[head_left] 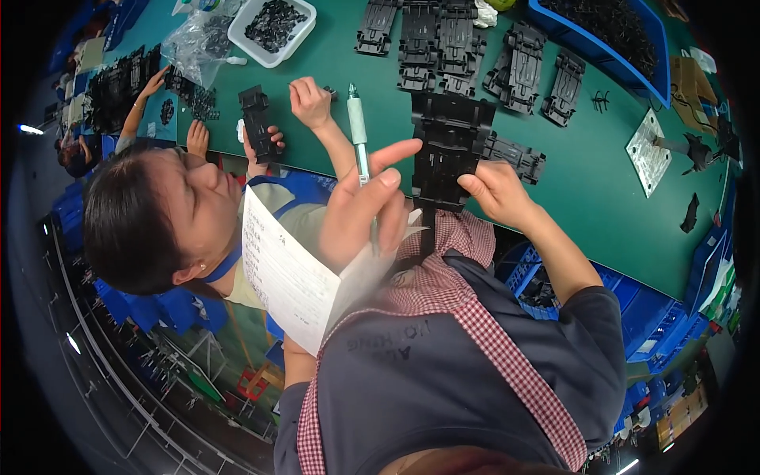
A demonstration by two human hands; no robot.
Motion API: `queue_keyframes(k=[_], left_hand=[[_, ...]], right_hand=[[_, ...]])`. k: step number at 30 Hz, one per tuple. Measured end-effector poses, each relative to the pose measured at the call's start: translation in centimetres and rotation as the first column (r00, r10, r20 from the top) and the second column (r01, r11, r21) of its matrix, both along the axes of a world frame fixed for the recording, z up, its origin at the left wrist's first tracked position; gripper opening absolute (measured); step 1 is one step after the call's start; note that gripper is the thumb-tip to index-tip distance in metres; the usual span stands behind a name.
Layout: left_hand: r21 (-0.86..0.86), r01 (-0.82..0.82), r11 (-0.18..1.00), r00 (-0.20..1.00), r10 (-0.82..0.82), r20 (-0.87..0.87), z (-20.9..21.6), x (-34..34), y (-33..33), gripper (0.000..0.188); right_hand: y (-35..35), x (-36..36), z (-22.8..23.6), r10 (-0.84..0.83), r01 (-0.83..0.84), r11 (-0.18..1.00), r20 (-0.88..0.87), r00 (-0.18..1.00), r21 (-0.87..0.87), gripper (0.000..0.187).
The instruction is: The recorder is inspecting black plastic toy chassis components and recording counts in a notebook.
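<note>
Right hand (500,192) grips ridged rectangular black plastic part (450,142), raised near edge of smooth green tabletop (332,59). Left of part, left hand (360,210) clasps slim pale-green pen (358,131) and white handwritten paper (289,269), index finger extended toward part, contact unclear.

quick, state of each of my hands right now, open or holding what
Left hand: closed on a pen, apparently with the paper too.
Right hand: closed on a black plastic part.
</note>
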State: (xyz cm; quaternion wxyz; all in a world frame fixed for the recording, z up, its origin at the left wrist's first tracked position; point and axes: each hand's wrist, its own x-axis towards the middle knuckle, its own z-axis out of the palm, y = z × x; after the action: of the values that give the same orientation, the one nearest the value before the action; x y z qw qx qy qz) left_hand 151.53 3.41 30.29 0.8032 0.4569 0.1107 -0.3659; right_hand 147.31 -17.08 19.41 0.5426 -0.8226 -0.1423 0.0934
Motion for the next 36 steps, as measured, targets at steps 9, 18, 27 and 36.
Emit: queue_keyframes(k=[9,18,27,36], left_hand=[[0.007,-0.041,0.999,0.999,0.041,0.024,-1.5,-0.5,0.3,0.033],[0.009,0.085,0.996,0.992,-0.083,-0.099,-1.5,-0.5,-1.2,0.032],[0.025,0.092,0.995,0.991,-0.089,-0.1,-1.6,-0.7,-1.6,0.031],[-0.035,0.08,0.996,0.995,-0.082,-0.056,-2.3,-1.0,-1.0,0.032]], right_hand=[[-6.5,-2.7,-8.8,-0.828,0.93,0.367,-0.46,0.321,-0.01,0.029],[-14.3,-9.7,-14.5,-0.737,0.819,0.544,-0.572,0.361,-0.184,0.064],[-14.3,-2.6,-12.0,0.043,-0.161,0.943,-0.373,0.927,-0.291,0.028],[-18.1,3.3,-8.6,-0.155,-0.005,0.96,-0.547,0.823,-0.279,0.036]])
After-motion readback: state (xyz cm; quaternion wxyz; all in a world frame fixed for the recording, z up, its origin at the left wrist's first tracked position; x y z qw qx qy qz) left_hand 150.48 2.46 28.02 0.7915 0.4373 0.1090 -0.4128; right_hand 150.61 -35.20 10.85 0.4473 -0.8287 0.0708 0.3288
